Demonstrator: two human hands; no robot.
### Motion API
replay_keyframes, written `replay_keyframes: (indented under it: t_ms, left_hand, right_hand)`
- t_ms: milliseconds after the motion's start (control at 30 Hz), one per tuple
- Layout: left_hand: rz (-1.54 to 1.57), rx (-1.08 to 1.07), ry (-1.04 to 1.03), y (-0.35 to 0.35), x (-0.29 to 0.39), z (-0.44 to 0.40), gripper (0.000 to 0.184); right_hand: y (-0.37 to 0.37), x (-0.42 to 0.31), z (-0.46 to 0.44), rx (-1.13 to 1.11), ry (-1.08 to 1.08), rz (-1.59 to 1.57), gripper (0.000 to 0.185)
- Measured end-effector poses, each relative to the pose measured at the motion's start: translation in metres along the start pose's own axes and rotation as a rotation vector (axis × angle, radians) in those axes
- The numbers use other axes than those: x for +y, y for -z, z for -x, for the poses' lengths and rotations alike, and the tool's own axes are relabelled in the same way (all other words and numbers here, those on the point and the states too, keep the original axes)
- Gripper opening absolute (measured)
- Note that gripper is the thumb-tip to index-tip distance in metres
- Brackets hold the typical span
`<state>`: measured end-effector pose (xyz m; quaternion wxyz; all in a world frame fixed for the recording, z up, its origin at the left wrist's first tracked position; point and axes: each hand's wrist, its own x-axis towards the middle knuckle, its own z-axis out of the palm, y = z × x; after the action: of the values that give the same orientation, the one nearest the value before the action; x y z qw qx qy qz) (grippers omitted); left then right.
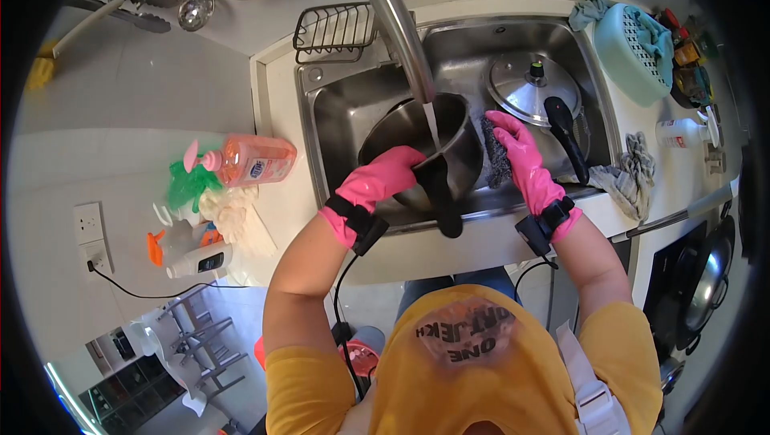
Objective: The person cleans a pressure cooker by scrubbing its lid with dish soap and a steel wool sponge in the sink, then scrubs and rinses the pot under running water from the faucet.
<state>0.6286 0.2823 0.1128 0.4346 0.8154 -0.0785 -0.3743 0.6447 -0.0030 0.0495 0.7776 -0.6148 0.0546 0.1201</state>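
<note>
A dark metal pot [417,128] with a black handle [443,198] is tilted in the left part of the sink [341,106]. Water runs into it from the faucet [399,30]. My left hand [385,174], in a pink rubber glove, is closed on the pot's near rim beside the handle. Just right of the pot, my right hand [520,150], also gloved in pink, grips a grey steel-wool scrubber [495,153]. A lid [525,94] with a dark knob lies beyond it in the sink, and a black handle [567,140] crosses the sink's right side.
A pink soap bottle [255,160] lies left of the sink. Behind stands a wire rack [333,30]. At right are a pale-green basket [630,50], a grey rag [634,178] and a white spray bottle [682,132]. Utensils including a ladle [196,10] hang at upper left.
</note>
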Motion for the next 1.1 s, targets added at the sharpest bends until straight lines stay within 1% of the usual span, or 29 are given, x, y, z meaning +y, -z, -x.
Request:
replay_keyframes:
  t_ms: [67, 100, 200, 300, 400, 433, 500, 533, 567, 600, 667, 700, 800, 900, 1000, 1033, 1100]
  left_hand:
    - [-0.06, -0.043, 0.057, 0.001, 0.01, 0.0, 0.033]
    - [-0.181, -0.05, -0.003, 0.001, 0.013, -0.001, 0.034]
    - [-0.174, -0.044, -0.06, -0.005, 0.007, -0.004, 0.032]
    - [-0.435, 0.128, -0.261, -0.018, 0.003, 0.006, 0.029]
    - [-0.632, 0.272, -0.256, -0.032, -0.017, 0.014, 0.028]
    - [-0.659, 0.301, -0.243, -0.037, -0.024, 0.018, 0.027]
    - [-0.705, 0.364, -0.214, -0.046, -0.037, 0.026, 0.026]
    - [-0.689, 0.41, -0.242, -0.051, -0.044, 0.028, 0.025]
    - [-0.672, 0.457, -0.269, -0.058, -0.052, 0.03, 0.025]
    - [-0.657, 0.505, -0.295, -0.063, -0.055, 0.032, 0.024]
    - [-0.63, 0.685, -0.284, -0.072, -0.06, 0.037, 0.02]
    - [-0.615, 0.773, -0.274, -0.077, -0.061, 0.039, 0.018]
    - [-0.505, 1.047, -0.15, -0.095, -0.07, 0.037, 0.029]
    - [-0.173, 1.159, -0.074, -0.117, -0.076, 0.044, 0.048]
    - [-0.095, 1.082, -0.008, -0.128, -0.068, 0.059, 0.075]
    - [0.009, 1.016, 0.038, -0.127, -0.065, 0.061, 0.084]
    - [0.217, 0.883, 0.12, -0.117, -0.053, 0.065, 0.103]
  right_hand:
    - [0.003, 0.005, 0.002, 0.016, -0.025, -0.071, 0.035]
    - [0.005, 0.008, 0.001, 0.015, -0.021, -0.056, 0.035]
    - [0.018, 0.02, 0.002, 0.083, -0.161, -0.058, 0.035]
    - [0.03, 0.026, 0.008, 0.068, -0.187, -0.016, 0.035]
    - [0.04, 0.02, 0.009, -0.018, -0.119, 0.153, 0.034]
    - [0.044, 0.012, 0.008, -0.039, -0.081, 0.273, 0.033]
    - [0.042, -0.012, -0.002, -0.039, -0.084, 0.342, 0.033]
    - [0.041, -0.023, -0.008, -0.041, -0.084, 0.379, 0.033]
    - [0.039, -0.032, -0.019, -0.095, -0.058, 0.42, 0.036]
    - [0.028, -0.047, -0.031, -0.177, 0.093, 0.62, 0.038]
    - [-0.003, -0.078, -0.053, -0.342, 0.412, 1.007, 0.041]
    - [-0.028, -0.093, -0.058, -0.378, 0.44, 1.057, 0.045]
    - [-0.078, -0.088, -0.098, -0.636, 0.472, 0.966, 0.047]
    - [-0.119, -0.081, -0.137, -0.893, 0.631, 1.027, 0.054]
    - [-0.14, -0.072, -0.155, -0.953, 0.425, 0.97, 0.061]
    - [-0.14, -0.07, -0.157, -0.943, 0.407, 0.993, 0.065]
    - [-0.144, -0.082, -0.154, -0.885, 0.259, 0.86, 0.064]
